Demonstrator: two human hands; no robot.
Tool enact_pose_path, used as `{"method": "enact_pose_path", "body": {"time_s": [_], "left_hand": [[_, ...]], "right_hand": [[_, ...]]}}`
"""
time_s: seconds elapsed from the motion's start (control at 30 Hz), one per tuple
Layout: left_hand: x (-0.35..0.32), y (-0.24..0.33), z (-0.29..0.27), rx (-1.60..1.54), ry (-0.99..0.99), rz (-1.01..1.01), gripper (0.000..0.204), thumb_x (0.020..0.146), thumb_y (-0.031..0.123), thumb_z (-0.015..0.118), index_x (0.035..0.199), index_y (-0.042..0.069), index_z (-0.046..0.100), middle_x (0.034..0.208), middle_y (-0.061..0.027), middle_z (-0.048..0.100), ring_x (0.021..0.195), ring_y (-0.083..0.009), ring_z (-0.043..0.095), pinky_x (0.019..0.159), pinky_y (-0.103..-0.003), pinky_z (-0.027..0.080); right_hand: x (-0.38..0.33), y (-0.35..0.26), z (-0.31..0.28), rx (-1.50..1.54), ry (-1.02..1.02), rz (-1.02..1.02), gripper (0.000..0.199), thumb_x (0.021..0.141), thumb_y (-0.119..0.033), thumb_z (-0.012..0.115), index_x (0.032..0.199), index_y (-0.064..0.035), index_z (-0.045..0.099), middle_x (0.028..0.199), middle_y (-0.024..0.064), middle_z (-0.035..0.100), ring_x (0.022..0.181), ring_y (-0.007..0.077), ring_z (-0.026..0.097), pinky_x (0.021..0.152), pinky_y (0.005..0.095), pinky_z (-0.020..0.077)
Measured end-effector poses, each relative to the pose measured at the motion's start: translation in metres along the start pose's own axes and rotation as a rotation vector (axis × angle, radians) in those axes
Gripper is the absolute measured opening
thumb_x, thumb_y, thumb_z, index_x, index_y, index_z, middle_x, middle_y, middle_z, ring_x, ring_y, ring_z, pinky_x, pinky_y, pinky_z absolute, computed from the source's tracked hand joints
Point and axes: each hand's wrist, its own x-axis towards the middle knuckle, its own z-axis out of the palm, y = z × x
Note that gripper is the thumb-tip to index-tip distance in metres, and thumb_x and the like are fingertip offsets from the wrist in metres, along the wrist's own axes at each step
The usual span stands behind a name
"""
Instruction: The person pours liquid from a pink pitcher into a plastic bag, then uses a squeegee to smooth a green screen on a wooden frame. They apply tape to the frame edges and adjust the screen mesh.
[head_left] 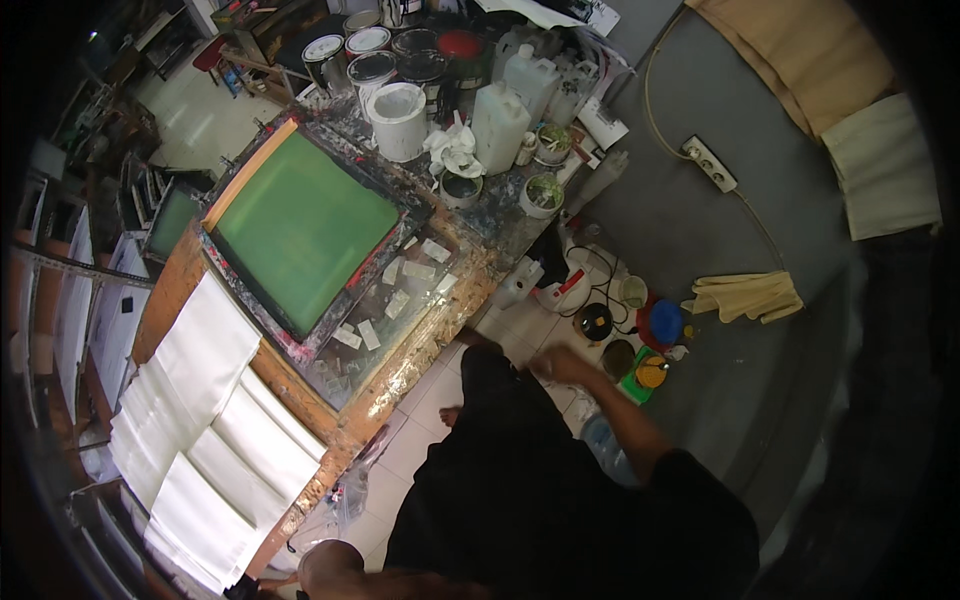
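My right hand (pixel 560 366) hangs low beside my black clothing, above the tiled floor and near the bottles and tubs by the wall. Its fingers are dark and smeared, and I make out nothing held in it. At the lower edge, my left hand (pixel 332 566) is partly in view by the near corner of the workbench, close to the white sheets (pixel 215 450); its fingers are hidden. A framed printing screen (pixel 305 225) with green mesh lies on the bench in front of me, an orange-brown strip along its left side. Small pale pieces of tape (pixel 397 303) stick to the bench beside it.
Paint cans (pixel 372 68), a white bucket (pixel 398 120) and translucent jugs (pixel 500 128) crowd the bench's far end. Yellowish gloves (pixel 745 297) and a power strip (pixel 709 163) are on the grey wall at right. Tubs (pixel 661 322) and cables lie on the floor below.
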Motion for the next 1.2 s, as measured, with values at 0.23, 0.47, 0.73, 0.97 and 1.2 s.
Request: {"method": "enact_pose_path", "body": {"time_s": [0.23, 0.47, 0.73, 0.97, 1.2], "left_hand": [[-0.042, -0.152, 0.076, 0.061, 0.219, -0.961, 0.061, 0.083, 0.012, 0.079, 0.138, -0.002, 0.057, 0.110, -0.0151, 0.073, 0.103, -0.0271, 0.069, 0.094, -0.040, 0.052], [-0.008, -0.272, 0.138, -0.013, 0.474, -1.027, 0.095, 0.077, 0.023, 0.090, 0.155, 0.004, 0.040, 0.134, -0.0169, 0.062, 0.124, -0.0260, 0.059, 0.100, -0.039, 0.049], [0.018, -0.297, 0.140, -0.238, 0.598, -1.077, 0.057, 0.078, 0.013, 0.089, 0.130, 0.006, 0.067, 0.121, -0.0095, 0.066, 0.108, -0.0181, 0.064, 0.092, -0.034, 0.054], [-0.030, -0.274, 0.129, -0.451, 1.080, -1.114, 0.019, 0.087, 0.008, 0.083, 0.103, 0.001, 0.075, 0.102, -0.0080, 0.072, 0.081, -0.0136, 0.068, 0.072, -0.027, 0.057], [-0.062, -0.263, 0.126, -0.579, 1.377, -1.190, 0.011, 0.089, 0.007, 0.080, 0.096, 0.002, 0.075, 0.087, -0.0065, 0.074, 0.077, -0.0111, 0.067, 0.069, -0.027, 0.056]], "right_hand": [[0.098, 0.054, -0.176, -0.548, 0.901, 0.222, 0.040, 0.084, -0.025, 0.081, 0.116, -0.0024, 0.071, 0.122, 0.0180, 0.064, 0.123, 0.0401, 0.048, 0.107, 0.0578, 0.0340], [0.058, -0.002, -0.212, 0.487, 0.694, -0.225, 0.035, 0.082, -0.013, 0.082, 0.111, 0.0021, 0.069, 0.137, 0.0155, 0.051, 0.125, 0.0319, 0.052, 0.108, 0.0450, 0.0408], [0.066, -0.078, -0.280, 0.385, 0.338, -0.553, 0.037, 0.078, -0.007, 0.084, 0.111, -0.0015, 0.068, 0.136, 0.0170, 0.050, 0.125, 0.0330, 0.056, 0.103, 0.0421, 0.0461], [0.120, -0.122, -0.287, 0.259, 0.037, -0.774, 0.039, 0.078, -0.010, 0.084, 0.112, -0.0005, 0.068, 0.131, 0.0184, 0.056, 0.124, 0.0348, 0.057, 0.103, 0.0422, 0.0468], [0.154, -0.158, -0.277, 0.199, -0.271, -0.789, 0.045, 0.087, -0.020, 0.078, 0.122, 0.0028, 0.061, 0.124, 0.0194, 0.061, 0.122, 0.0365, 0.057, 0.101, 0.0437, 0.0467]]}}
